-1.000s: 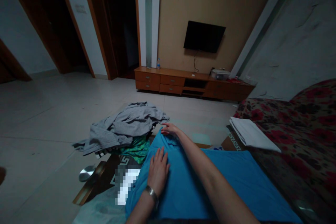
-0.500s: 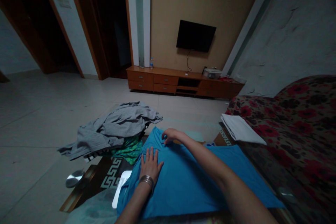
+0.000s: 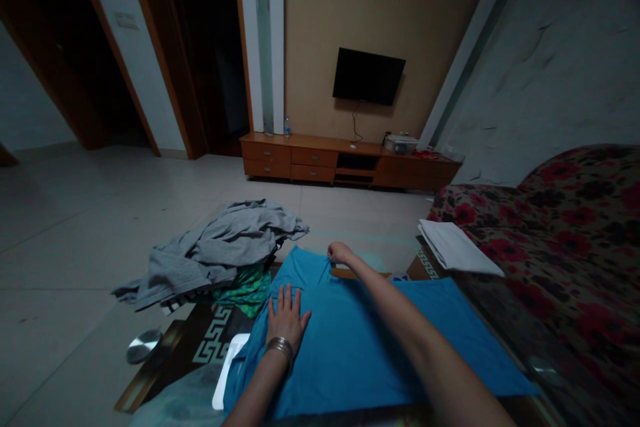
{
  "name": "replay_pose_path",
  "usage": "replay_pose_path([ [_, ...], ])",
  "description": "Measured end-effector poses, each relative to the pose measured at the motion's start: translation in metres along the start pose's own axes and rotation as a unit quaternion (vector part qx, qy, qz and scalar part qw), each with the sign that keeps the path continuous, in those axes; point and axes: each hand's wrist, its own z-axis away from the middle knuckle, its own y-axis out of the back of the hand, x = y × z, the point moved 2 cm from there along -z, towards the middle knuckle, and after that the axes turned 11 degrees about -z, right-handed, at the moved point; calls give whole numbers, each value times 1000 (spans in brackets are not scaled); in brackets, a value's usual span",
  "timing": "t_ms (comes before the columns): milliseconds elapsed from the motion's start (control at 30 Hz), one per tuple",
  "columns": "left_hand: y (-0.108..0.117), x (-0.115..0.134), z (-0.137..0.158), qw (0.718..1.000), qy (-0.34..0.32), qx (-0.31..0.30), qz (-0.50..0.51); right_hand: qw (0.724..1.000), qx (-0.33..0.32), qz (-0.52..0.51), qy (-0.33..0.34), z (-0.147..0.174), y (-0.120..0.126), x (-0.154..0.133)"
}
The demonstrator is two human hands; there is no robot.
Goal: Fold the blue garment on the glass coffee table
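- Leftmost, a grey garment (image 3: 220,247) lies heaped on the table's (image 3: 200,340) far corner, over a green cloth (image 3: 245,288)
- left hand (image 3: 286,315) lies flat, fingers spread, palm down on the blue shirt (image 3: 360,347); it grips nothing; a bangle (image 3: 280,345) circles the wrist
- blue shirt is spread over the table, right before the person
- right hand (image 3: 340,253) is closed, pinching the shirt's far edge
- folded white cloth (image 3: 457,247) rests on the floral sofa (image 3: 565,240), far right
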Motion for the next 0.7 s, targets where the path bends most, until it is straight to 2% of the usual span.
replay_pose_path([
  [133,1,0,0,1000,2,-3,1,999,45,-8,-12,4,-1,4],
  [233,2,-1,0,1000,-1,3,6,997,77,-7,2,11,-2,-6],
  [333,1,-1,0,1000,-9,3,8,995,87,-8,53,24,-16,-28],
  [433,-2,0,0,1000,-10,9,2,984,28,-14,175,36,-47,-45],
  [533,-5,0,-1,1000,-3,-1,-4,962,-6,6,274,39,-76,-41],
  [600,-5,0,0,1000,2,-15,0,960,17,20,278,33,-85,-29],
  [700,-2,1,3,999,6,-29,24,964,47,29,262,20,-84,-17],
])
